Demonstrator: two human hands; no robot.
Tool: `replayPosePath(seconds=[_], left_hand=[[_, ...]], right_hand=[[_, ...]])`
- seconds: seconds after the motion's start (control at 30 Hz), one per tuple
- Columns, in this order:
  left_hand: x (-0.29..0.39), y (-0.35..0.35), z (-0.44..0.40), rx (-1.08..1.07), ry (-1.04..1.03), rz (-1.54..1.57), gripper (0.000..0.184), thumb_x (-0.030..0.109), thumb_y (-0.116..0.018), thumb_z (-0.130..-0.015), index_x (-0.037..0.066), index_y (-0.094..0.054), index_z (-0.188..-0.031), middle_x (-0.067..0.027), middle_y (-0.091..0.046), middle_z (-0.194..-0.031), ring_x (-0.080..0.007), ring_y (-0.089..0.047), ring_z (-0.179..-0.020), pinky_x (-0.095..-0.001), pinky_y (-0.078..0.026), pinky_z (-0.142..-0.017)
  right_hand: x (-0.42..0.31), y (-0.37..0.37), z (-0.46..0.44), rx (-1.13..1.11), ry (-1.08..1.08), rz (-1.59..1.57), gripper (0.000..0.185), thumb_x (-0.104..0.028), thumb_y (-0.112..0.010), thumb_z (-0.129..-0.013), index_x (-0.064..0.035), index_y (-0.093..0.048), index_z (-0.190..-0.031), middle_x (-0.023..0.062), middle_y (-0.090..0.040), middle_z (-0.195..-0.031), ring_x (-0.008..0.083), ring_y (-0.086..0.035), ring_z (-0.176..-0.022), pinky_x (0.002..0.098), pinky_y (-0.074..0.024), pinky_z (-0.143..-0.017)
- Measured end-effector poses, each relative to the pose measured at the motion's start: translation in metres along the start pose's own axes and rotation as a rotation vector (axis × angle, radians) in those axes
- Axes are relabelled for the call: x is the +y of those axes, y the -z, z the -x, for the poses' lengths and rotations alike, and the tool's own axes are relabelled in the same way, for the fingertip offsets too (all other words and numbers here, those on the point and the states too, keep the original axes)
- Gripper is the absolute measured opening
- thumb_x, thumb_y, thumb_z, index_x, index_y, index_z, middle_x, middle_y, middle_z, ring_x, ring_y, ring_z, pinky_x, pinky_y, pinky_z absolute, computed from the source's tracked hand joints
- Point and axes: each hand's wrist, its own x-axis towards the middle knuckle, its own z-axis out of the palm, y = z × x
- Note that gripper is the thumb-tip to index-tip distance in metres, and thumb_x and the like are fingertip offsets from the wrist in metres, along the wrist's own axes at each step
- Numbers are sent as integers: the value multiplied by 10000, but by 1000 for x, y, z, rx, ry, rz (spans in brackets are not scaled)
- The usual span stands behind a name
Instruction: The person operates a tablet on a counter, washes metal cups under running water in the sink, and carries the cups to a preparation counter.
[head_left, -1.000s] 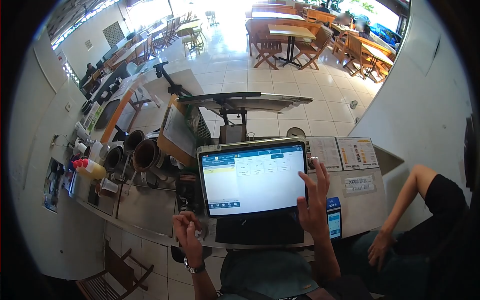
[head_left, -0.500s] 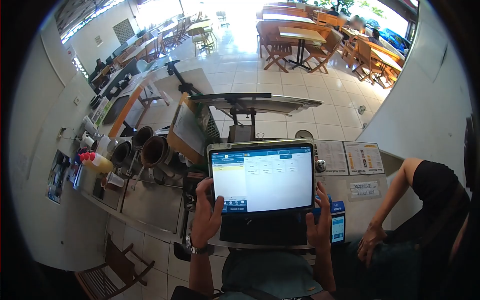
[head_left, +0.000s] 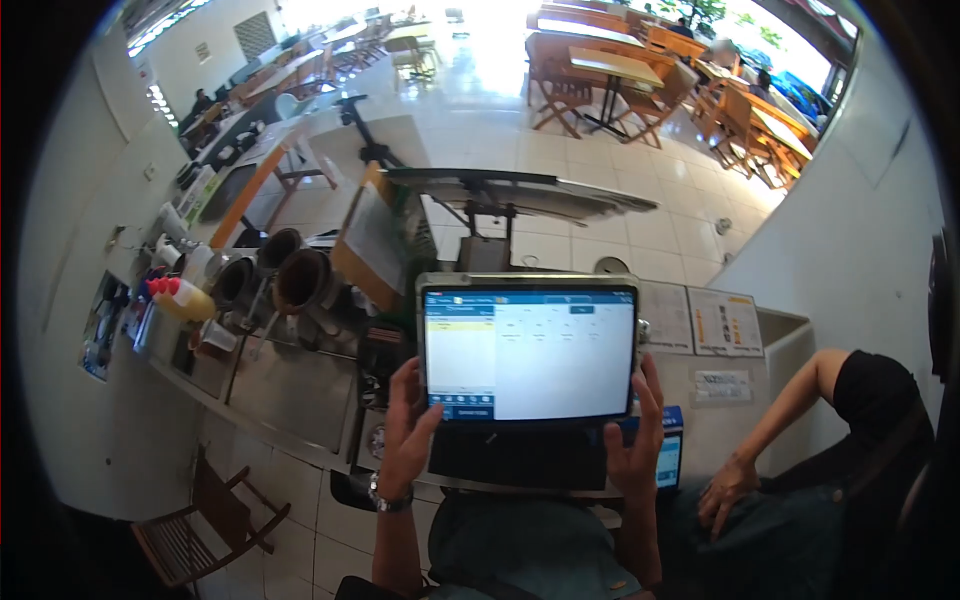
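Note:
A tablet [head_left: 560,375] in a pale case stands in front of me, its screen showing a menu layout with a yellow-highlighted line at left. My left hand [head_left: 405,435], with a metal wristwatch [head_left: 390,492], is at the tablet's left edge. Its fingers lie along the side and its thumb reaches the lower left corner. Along the right edge, my right hand [head_left: 638,430] has its fingers stretched up and its thumb apart, just below the screen. A blue payment terminal [head_left: 668,450] with a lit screen stands partly behind my right hand.
A person's hand [head_left: 728,490] rests on their lap at right. Printed menus [head_left: 725,322] lie on the counter. Dark cylindrical containers [head_left: 300,280] and red-capped bottles [head_left: 185,298] stand left. A wooden chair [head_left: 215,520] is at lower left; dining tables [head_left: 615,66] are beyond.
My left thumb has shifted down to the tablet's lower left corner. My right hand has stayed beside the right edge, its fingers slightly straighter. The view has shifted slightly.

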Motion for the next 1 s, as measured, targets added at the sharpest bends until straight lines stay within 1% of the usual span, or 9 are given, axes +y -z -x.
replayPosePath(seconds=[0.1,0.2,0.27,0.33,0.37,0.43,0.67,0.73,1.0], left_hand=[[0,0,1,16,27,21,590,98,-520,-907,19,-301,-1448,-185,-449,-1369,-248,-442,-1281,-403,-362,-1061],[-4,-1,0,36,-7,19,556,90,-494,-913,8,-321,-1435,-180,-461,-1367,-240,-449,-1274,-387,-347,-1070],[-7,2,-1,24,-11,45,554,83,-491,-911,5,-323,-1433,-178,-468,-1363,-239,-451,-1272,-380,-344,-1067],[-8,3,-2,30,-17,40,548,93,-492,-912,2,-330,-1428,-176,-484,-1346,-238,-456,-1263,-378,-349,-1057],[-9,4,-1,36,-6,35,541,102,-486,-916,4,-335,-1426,-175,-490,-1339,-233,-462,-1253,-377,-358,-1046],[-7,5,0,46,7,26,534,110,-480,-920,5,-339,-1425,-173,-496,-1332,-229,-468,-1244,-375,-366,-1036],[-6,6,-1,55,45,20,503,135,-458,-938,16,-362,-1416,-177,-513,-1315,-217,-495,-1210,-357,-410,-988],[-5,6,-1,61,38,23,502,138,-460,-939,16,-364,-1416,-178,-517,-1311,-217,-497,-1207,-356,-414,-983],[-1,3,-1,81,67,35,488,121,-443,-946,14,-364,-1416,-172,-503,-1327,-211,-499,-1204,-350,-422,-978]], right_hand=[[-5,-1,-26,51,58,17,484,-338,-535,-972,-61,-479,-1365,285,-376,-1459,446,-399,-1335,530,-345,-1074],[-7,1,-46,43,-7,28,476,-335,-538,-973,-59,-491,-1357,281,-407,-1432,451,-428,-1301,538,-359,-1058],[-9,1,-56,17,-20,39,469,-358,-527,-978,-85,-502,-1358,261,-368,-1461,445,-389,-1318,547,-336,-1069],[-10,-2,-62,-1,-25,233,448,-388,-513,-980,-133,-526,-1349,234,-287,-1515,431,-314,-1354,577,-270,-1092],[-9,-3,-64,3,-24,229,448,-388,-513,-980,-133,-526,-1349,234,-287,-1515,431,-314,-1354,577,-270,-1092],[-7,-6,-68,31,-24,350,432,-416,-494,-983,-173,-549,-1336,213,-223,-1549,419,-244,-1384,597,-207,-1104],[-6,-6,-73,36,-9,379,413,-421,-470,-992,-188,-577,-1316,204,-234,-1551,410,-222,-1394,593,-170,-1110],[-7,-3,-74,-65,-25,509,417,-432,-444,-999,-190,-583,-1309,190,-247,-1550,401,-217,-1400,597,-164,-1111],[-1,-4,-74,54,-24,290,420,-436,-419,-1007,-181,-586,-1295,181,-282,-1530,395,-231,-1399,574,-184,-1119]])
